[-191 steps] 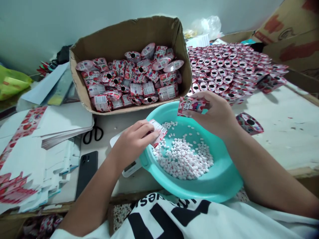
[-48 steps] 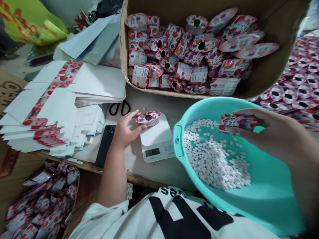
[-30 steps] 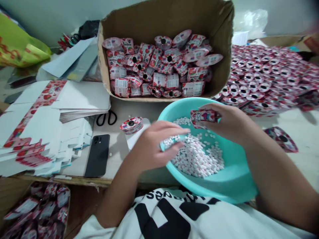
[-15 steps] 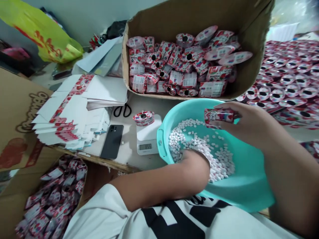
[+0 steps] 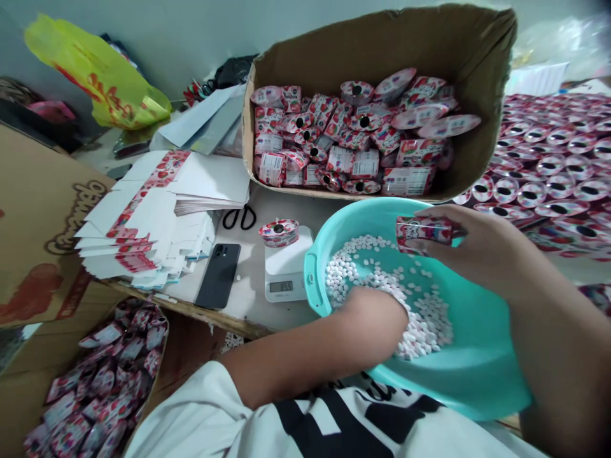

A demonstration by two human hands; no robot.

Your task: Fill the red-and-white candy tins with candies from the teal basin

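Note:
My right hand grips a small red-and-pink printed candy box between thumb and fingers, above the right side of a turquoise basin. Small white candy tablets lie in the basin. Among them rests my left hand, its fingers hidden below the wrist, so what they hold does not show. Left of the basin, another such printed box stands on a white digital scale, its dark opening facing up.
Behind the basin is a cardboard carton of printed boxes. Rows of open boxes stand to the right. A phone, scissors and stacked flat cartons lie left. Lower left, another carton holds many packs.
The whole view has shifted slightly, with things sitting a little lower in the picture. Both hands keep nearly the same places over and in the basin.

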